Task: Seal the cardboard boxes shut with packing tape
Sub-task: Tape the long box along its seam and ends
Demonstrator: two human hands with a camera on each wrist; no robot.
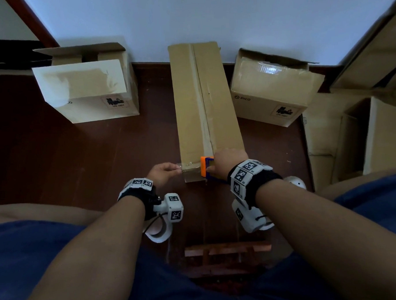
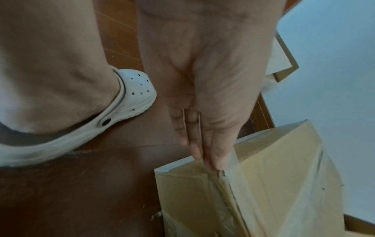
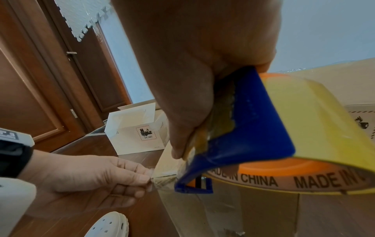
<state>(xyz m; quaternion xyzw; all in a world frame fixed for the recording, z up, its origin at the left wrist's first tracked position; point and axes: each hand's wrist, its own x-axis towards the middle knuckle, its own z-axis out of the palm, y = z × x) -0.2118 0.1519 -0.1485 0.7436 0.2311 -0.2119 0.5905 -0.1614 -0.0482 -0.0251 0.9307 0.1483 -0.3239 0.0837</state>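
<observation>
Taping long brown cardboard box [image 1: 202,99] on floor, centre seam done; right hand [image 1: 226,161] grips blue-orange tape dispenser [image 1: 205,167] at near end, left hand [image 1: 162,173] pinching clear tape end [image 1: 187,166]; two side boxes [image 1: 90,87] unsealed

Three brown cardboard boxes on the floor: one long closed box [image 1: 203,109], two squarer open-flapped boxes [image 1: 87,91] [image 1: 271,94]. One blue-and-orange tape dispenser [image 1: 205,166]. Two white perforated clogs [image 2: 129,96] [image 3: 109,224].
</observation>
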